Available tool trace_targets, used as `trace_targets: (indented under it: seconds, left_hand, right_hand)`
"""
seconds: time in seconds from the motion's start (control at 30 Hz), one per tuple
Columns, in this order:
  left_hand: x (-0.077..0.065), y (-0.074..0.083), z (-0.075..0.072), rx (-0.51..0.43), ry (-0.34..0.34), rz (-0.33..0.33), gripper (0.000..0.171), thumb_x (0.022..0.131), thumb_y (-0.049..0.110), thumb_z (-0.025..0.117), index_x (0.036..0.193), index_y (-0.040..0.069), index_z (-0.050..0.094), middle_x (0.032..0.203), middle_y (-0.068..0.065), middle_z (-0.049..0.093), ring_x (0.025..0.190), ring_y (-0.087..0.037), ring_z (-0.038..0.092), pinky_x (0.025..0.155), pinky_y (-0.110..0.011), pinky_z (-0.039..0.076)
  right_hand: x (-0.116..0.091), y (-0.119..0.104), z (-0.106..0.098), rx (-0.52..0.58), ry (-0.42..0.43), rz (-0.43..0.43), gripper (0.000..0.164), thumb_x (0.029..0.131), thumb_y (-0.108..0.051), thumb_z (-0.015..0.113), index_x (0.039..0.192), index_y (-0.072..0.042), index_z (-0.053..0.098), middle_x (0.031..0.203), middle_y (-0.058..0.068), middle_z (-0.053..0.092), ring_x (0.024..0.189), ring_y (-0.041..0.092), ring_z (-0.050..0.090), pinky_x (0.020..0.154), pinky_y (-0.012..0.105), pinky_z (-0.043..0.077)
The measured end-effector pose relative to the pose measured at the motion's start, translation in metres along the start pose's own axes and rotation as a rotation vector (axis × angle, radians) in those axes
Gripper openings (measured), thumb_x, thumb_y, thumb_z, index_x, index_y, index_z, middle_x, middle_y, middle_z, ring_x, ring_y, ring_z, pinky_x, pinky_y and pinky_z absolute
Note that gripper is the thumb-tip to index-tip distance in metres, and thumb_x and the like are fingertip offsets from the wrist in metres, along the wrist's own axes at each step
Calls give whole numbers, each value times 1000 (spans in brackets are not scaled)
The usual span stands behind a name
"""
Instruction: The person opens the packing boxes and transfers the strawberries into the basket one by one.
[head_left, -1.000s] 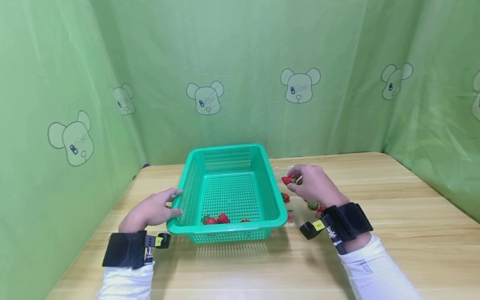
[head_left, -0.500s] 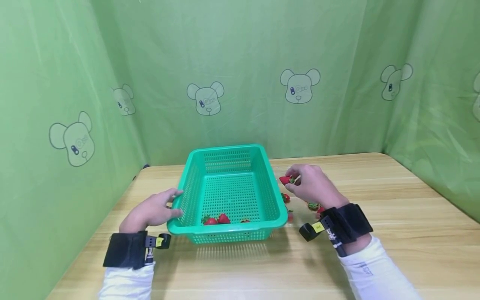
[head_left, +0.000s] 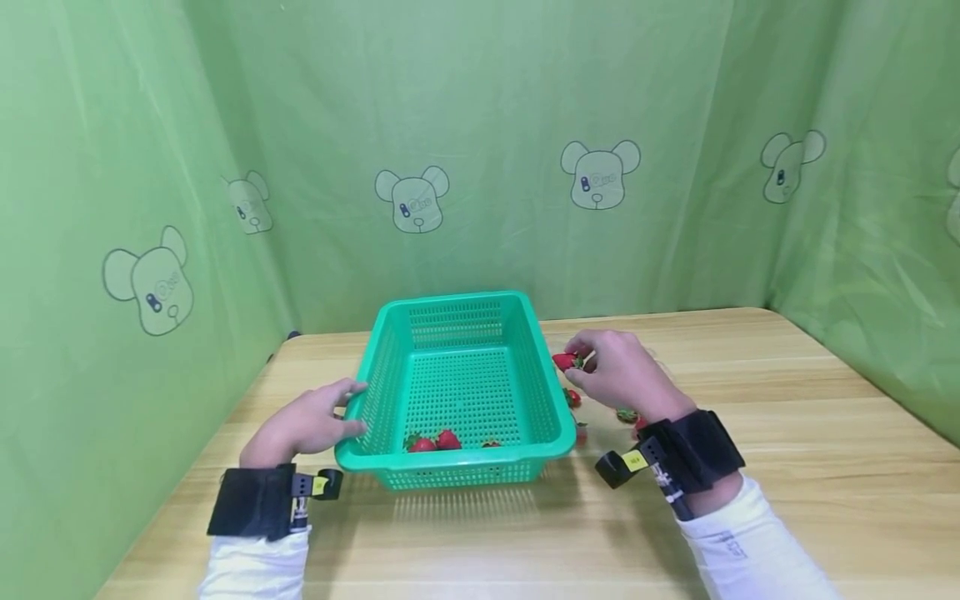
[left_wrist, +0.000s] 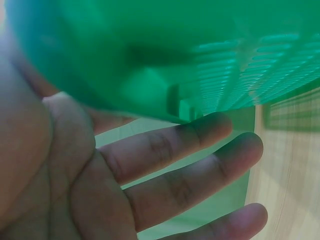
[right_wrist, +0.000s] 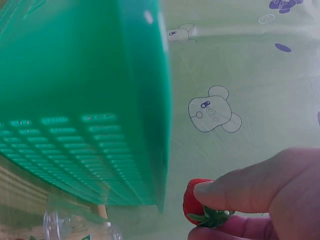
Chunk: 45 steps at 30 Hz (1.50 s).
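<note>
A green plastic basket [head_left: 459, 456] with slotted walls stands on the table, several strawberries [head_left: 448, 440] lying at its near end. At the basket's left rim my left hand [head_left: 306, 419] holds the edge, thumb and a finger over it. Other fingers [left_wrist: 175, 190] stretch out below the rim in the left wrist view. My right hand [head_left: 617, 371] pinches a strawberry [head_left: 566, 361] between thumb and fingers, just outside the basket's right wall. In the right wrist view, this strawberry [right_wrist: 194, 201] shows its green leaves below the thumb.
Right of the basket, a clear plastic container [right_wrist: 60, 227] holds more strawberries [head_left: 572, 398], partly hidden by my right hand and wrist. The wooden table [head_left: 465, 550] meets a green curtain [head_left: 495, 242] at the back and sides.
My right hand has moved slightly left with the strawberry, closer to the basket's right rim. My left hand and the basket stay in place.
</note>
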<state>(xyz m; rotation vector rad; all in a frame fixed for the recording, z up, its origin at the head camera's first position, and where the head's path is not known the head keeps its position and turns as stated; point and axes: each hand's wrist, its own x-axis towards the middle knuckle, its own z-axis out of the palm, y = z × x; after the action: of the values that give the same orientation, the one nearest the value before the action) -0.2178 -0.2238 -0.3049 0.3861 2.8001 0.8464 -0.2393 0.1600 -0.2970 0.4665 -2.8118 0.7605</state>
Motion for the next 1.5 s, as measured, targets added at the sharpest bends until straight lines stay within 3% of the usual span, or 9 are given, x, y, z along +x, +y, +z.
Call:
trace_targets:
  seconds: [0.57,0.9,1.5]
  left_hand:
    - [0,0,1,31,7,10,61,88,16,64,141,0,38,134,-31,49,118,-42,50,93,-57,44]
    - [2,-2,2,-18,9,-9,61,88,13,64,141,1,37,135,-31,48,114,-38,54,93,-55,46]
    - [3,-1,1,21,9,-2,61,88,15,64,141,1,37,136,-31,48,121,-44,48,95,-57,44]
  right_hand:
    - [0,-10,6,35,14,-29,22,83,-10,69,103,-2,65,86,11,69,73,20,64,58,32,56]
    - [1,-12,12,113,-32,-24,19,84,-7,69,102,-2,64,82,12,69,62,15,63,52,27,56]
    - [-2,-29,17,26,4,-117,18,83,-9,71,99,-3,67,86,10,67,71,18,61,57,30,56]
